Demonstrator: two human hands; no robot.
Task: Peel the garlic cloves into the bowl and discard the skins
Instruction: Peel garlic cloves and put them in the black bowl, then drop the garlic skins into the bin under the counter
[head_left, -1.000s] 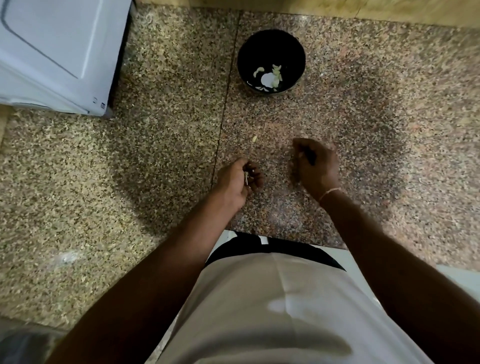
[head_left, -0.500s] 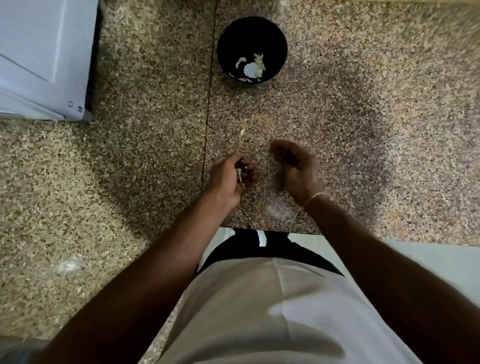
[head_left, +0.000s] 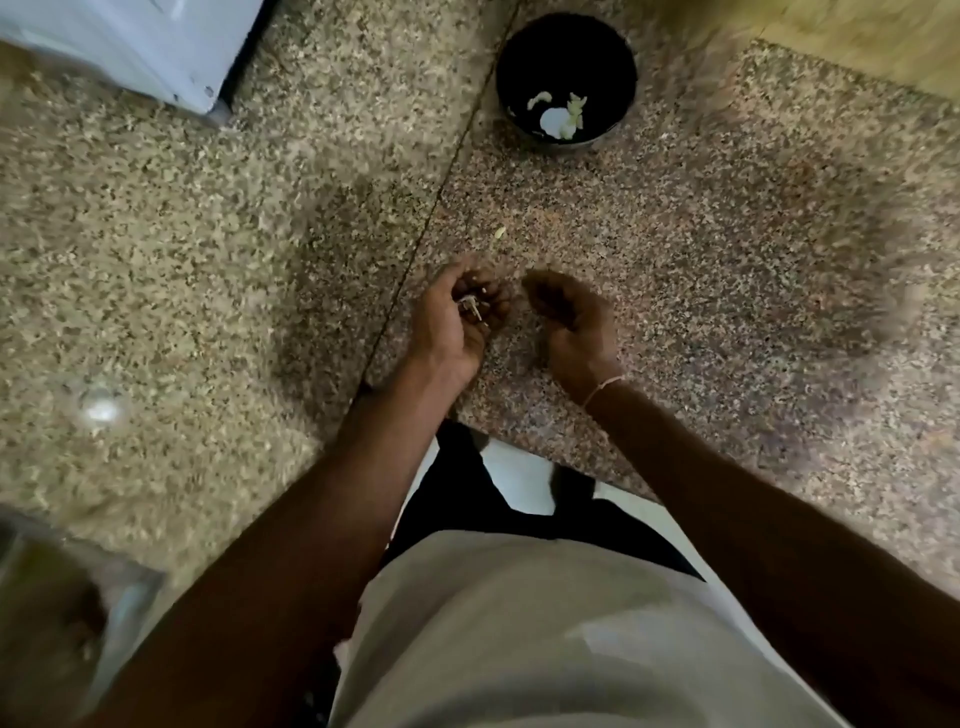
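My left hand (head_left: 452, 325) is cupped low over the speckled granite counter (head_left: 701, 270) and grips a few pale garlic skins (head_left: 471, 306) in its curled fingers. My right hand (head_left: 574, 325) hovers just to the right of it, fingers curled toward the left hand; whether it holds anything is hidden. A black bowl (head_left: 506, 78) stands at the back of the counter with peeled garlic cloves (head_left: 558, 117) in its bottom. One small pale garlic scrap (head_left: 500, 232) lies on the counter between the bowl and my hands.
A white appliance (head_left: 130, 41) stands at the back left corner. A blurred, clear container (head_left: 57, 597) sits at the lower left. The counter's front edge (head_left: 524, 441) runs just behind my wrists, against my body. A yellowish wall (head_left: 857, 36) is at the back right.
My right hand has left the counter on the right and moved in close to my left hand. The left hand still grips the skins. The camera has shifted.
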